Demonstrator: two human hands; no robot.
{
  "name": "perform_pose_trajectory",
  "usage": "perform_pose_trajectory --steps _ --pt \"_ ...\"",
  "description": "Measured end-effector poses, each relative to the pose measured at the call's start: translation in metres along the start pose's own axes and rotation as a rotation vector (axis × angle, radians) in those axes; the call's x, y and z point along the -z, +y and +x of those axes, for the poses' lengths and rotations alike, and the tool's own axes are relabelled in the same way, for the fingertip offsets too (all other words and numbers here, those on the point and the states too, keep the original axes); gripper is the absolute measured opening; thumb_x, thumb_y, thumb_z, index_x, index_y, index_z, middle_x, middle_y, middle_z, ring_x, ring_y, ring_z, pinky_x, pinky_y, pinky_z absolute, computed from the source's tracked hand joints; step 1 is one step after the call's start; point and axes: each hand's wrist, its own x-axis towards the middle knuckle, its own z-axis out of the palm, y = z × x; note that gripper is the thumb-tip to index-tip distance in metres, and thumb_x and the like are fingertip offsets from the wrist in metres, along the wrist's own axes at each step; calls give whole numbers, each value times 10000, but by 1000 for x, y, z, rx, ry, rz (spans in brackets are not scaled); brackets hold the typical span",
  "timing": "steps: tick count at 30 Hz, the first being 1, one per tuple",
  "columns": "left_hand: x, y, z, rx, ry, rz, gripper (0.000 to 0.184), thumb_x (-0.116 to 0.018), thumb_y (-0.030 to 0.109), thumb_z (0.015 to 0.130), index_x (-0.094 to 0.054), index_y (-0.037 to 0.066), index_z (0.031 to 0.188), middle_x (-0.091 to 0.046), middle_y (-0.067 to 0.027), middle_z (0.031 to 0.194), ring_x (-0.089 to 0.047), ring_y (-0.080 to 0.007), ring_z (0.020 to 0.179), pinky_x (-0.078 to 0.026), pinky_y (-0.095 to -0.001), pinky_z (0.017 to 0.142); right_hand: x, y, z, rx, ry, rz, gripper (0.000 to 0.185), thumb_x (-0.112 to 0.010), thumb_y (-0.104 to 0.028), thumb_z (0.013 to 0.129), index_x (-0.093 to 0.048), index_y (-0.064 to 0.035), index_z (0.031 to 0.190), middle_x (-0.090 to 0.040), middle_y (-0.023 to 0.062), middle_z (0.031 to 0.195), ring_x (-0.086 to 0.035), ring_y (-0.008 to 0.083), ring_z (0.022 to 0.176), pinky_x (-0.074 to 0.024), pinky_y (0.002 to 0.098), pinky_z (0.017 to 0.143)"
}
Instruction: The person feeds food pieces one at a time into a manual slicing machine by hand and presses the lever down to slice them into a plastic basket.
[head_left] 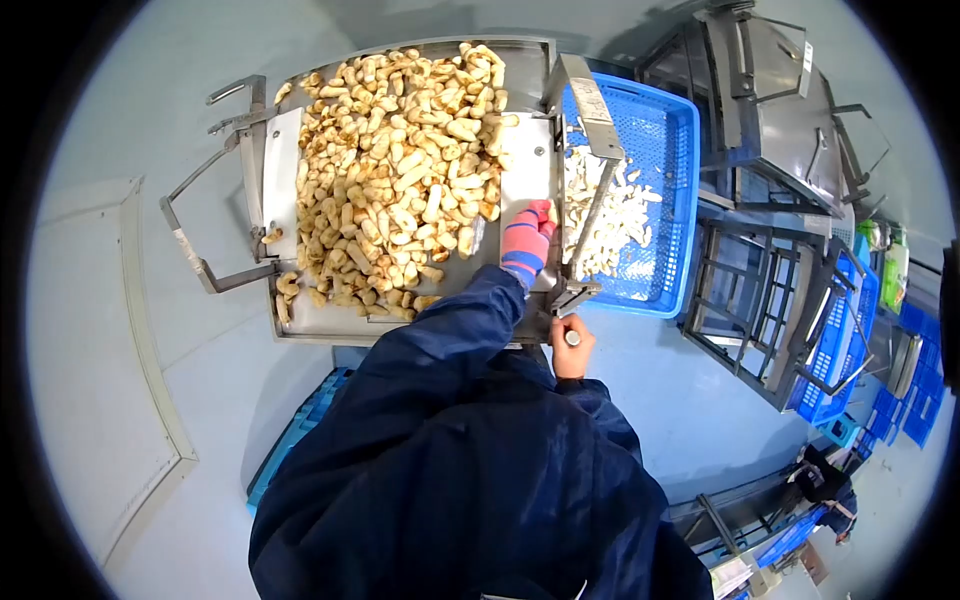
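My left hand point(528, 242), in a pink and blue striped glove, is closed at the right edge of a steel worktop point(530, 165). Whatever its fingers hold is too small to make out. Bare and wrapped round a lever handle point(572, 338), my right hand point(573, 352) is just below and right of it. Above the handle runs a metal cutting arm point(595, 215) at the worktop's edge. A large heap of pale tan, stubby mushrooms point(400, 180) covers the worktop to the left. White cut pieces point(605, 215) lie in a blue basket point(680, 200) beyond the arm.
Metal frames with hinged arms point(225, 200) stand left of the worktop. Steel machines point(770, 100) and a rack point(755, 300) are on the right, with another blue crate point(835, 350) beside them. A teal crate point(295, 430) sits low at left. A person point(830, 490) is at the far lower right.
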Motion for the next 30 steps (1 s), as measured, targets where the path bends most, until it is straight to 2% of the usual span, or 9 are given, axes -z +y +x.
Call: perform_pose_trajectory --steps 5,9,11,14,17,19,21,26,30 --pt "1 -16 8 -64 -76 7 304 -617 43 783 -570 78 1081 -635 -119 848 -604 -239 775 -479 -313 715 4 -75 3 44 146 -88 221 -637 -92 789 -509 -5 631 -408 41 471 -375 74 478 -318 279 431" --pt "5 -10 10 61 -198 -107 333 -617 27 772 -567 84 1096 -635 -129 871 -605 -268 793 -480 -336 735 0 7 -4 28 67 -40 233 -630 -72 785 -477 -2 625 -423 50 518 -391 67 536 -339 273 471" --pt "-24 -64 21 -1 -170 -260 320 -605 50 789 -567 76 1106 -638 -129 867 -604 -268 793 -479 -337 732 1 -45 0 120 170 -109 234 -625 -71 789 -479 -2 619 -426 56 508 -392 72 523 -339 278 463" --pt "17 2 7 -24 -194 5 319 -595 58 794 -576 72 1112 -645 -134 880 -609 -275 808 -476 -338 728 0 -47 -2 64 161 -112 235 -629 -78 789 -489 -4 616 -439 66 494 -386 90 493 -339 294 447" --pt "5 -17 14 -12 -225 -37 315 -593 60 789 -586 76 1104 -647 -140 888 -615 -287 793 -478 -353 717 -3 9 -2 69 110 -45 209 -624 -73 784 -501 1 631 -439 74 507 -386 96 499 -349 292 463" --pt "-8 -29 16 -71 -131 -82 311 -588 56 786 -590 77 1096 -644 -141 871 -616 -288 790 -479 -355 711 -2 -47 1 162 209 -133 207 -628 -70 781 -503 -2 631 -428 48 501 -383 92 496 -344 292 460" --pt "-17 -48 14 -98 -107 22 295 -570 60 787 -590 73 1081 -639 -150 862 -613 -303 797 -480 -368 711 0 -66 1 17 201 -78 220 -625 -71 785 -493 -4 623 -404 51 483 -374 85 487 -329 299 446" --pt "2 -7 11 45 -217 -25 305 -569 77 779 -583 67 1083 -638 -162 903 -598 -344 822 -478 -392 736 -6 16 -4 8 143 -34 209 -611 -81 793 -498 -8 632 -381 60 488 -356 87 496 -331 311 448" --pt "-9 -25 9 -143 -59 205 279 -573 66 771 -585 55 1050 -642 -144 879 -605 -312 804 -479 -381 735 1 -55 0 -15 169 -141 204 -608 -75 788 -497 1 635 -436 93 518 -387 96 514 -349 306 469"
